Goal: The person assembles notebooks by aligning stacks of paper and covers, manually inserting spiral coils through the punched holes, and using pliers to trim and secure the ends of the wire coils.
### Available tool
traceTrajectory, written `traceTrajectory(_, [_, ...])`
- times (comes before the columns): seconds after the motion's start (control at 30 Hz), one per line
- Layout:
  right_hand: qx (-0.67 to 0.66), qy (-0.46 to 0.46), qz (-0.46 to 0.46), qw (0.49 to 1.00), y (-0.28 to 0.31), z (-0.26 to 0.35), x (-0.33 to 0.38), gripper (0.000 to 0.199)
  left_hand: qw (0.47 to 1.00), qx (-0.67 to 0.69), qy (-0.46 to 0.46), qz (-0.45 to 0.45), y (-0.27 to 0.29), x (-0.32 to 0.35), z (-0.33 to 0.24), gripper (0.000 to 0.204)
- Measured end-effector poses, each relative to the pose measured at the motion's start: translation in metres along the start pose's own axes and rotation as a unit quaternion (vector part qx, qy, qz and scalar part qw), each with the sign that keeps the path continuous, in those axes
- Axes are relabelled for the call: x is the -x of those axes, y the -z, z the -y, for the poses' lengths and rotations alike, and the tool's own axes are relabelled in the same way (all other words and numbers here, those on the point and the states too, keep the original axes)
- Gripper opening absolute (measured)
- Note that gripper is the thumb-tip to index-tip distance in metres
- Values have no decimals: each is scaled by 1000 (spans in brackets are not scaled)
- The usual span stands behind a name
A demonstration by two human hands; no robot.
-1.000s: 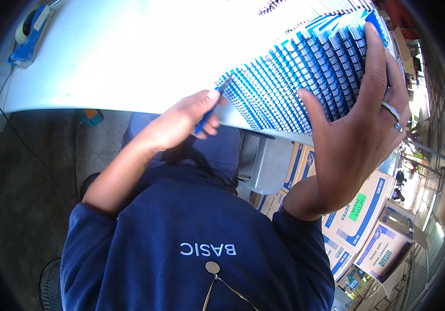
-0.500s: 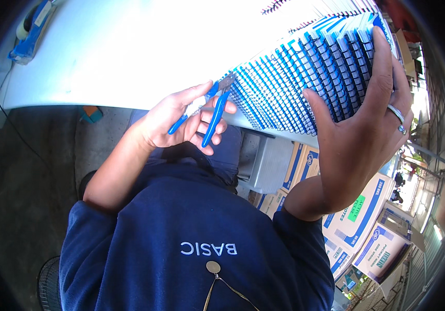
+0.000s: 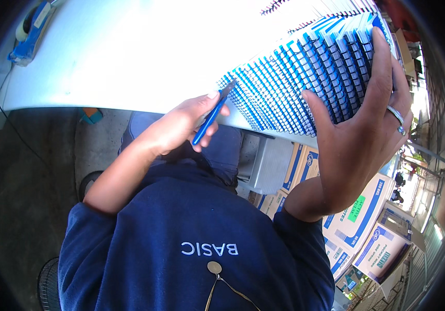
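My left hand (image 3: 183,124) is closed around small blue-handled wire cutters (image 3: 209,120). Their grey jaws point up and right, touching or nearly touching the left end of a long row of spiral-bound notebooks (image 3: 284,85). The notebooks stand packed together with black wire bindings facing me and blue and white edges between. Across the right part of the row my right hand (image 3: 360,122) is spread wide. Its thumb lies by the bindings and its index finger reaches the far right end; the other fingers are partly hidden behind it.
The row sits along the edge of a white table (image 3: 103,67), glaring in the light. A blue tape dispenser (image 3: 28,39) stands at the far left. More bound books (image 3: 341,8) lie behind the row. Cardboard boxes (image 3: 357,217) and a grey bin (image 3: 271,163) are below at right.
The blue handles, spread apart before, are now squeezed together in my left hand, and the cutters have turned edge-on. My right hand has stayed in place.
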State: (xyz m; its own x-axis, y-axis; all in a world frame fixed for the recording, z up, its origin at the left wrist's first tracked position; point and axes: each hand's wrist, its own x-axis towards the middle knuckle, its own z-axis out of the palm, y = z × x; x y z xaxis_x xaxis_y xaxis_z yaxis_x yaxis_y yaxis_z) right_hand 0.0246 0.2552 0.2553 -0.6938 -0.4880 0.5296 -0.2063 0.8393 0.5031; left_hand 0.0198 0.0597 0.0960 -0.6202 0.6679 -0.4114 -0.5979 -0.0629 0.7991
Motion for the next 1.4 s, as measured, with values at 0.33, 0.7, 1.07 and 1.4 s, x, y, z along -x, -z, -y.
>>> traceTrajectory(0.33, [-2,-1,-3,1000,0,0,-2,93,969,224,35,96,16,-8,7,65])
traceTrajectory(0.7, [16,-60,21,998,-1,7,-1,95,941,287,75,165,14,-3,2,62])
traceTrajectory(1.07, [-79,-107,15,991,6,14,-6,88,864,-452,-74,-208,-13,2,-5,45])
traceTrajectory(1.4, [-934,59,-144,322,35,74,-9,60,963,230,67,120,16,-4,1,62])
